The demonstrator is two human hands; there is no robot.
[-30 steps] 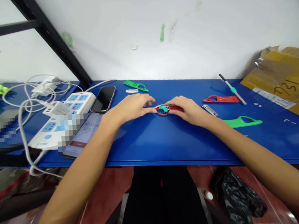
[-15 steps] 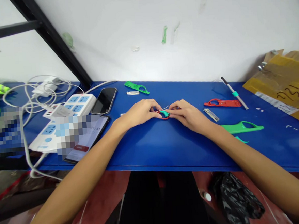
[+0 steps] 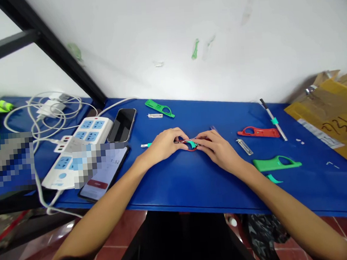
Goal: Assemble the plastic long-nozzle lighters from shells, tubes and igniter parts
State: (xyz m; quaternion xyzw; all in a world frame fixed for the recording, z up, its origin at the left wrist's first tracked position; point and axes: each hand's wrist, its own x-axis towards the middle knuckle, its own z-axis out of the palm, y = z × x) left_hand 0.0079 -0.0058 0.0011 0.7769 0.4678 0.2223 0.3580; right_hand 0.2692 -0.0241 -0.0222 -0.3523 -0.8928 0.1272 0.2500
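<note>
Near the middle of the blue table, my left hand (image 3: 171,143) and my right hand (image 3: 218,147) are both closed on a small red lighter casing (image 3: 189,149) with a teal trigger piece (image 3: 192,144) in its ring. My left fingers pinch its left end, my right fingers its right end; much of it is hidden behind them. A metal rod piece with teal on it (image 3: 145,145) pokes out beside my left hand. To the right of my right hand lie a red casing half (image 3: 261,132), a small clear tank (image 3: 245,147), a green casing half (image 3: 266,164) and a curved teal piece (image 3: 273,179).
Behind my left hand are a green casing half (image 3: 156,106) and another clear tank (image 3: 155,116). Two phones (image 3: 122,125) and a white power strip (image 3: 50,179) with cables occupy the left. At right are a black-tipped rod (image 3: 270,113) and a taped cardboard box (image 3: 317,108).
The view has tilted and shifted, so the table sits lower in the picture. My hands keep hold of the red casing, with little change in grip.
</note>
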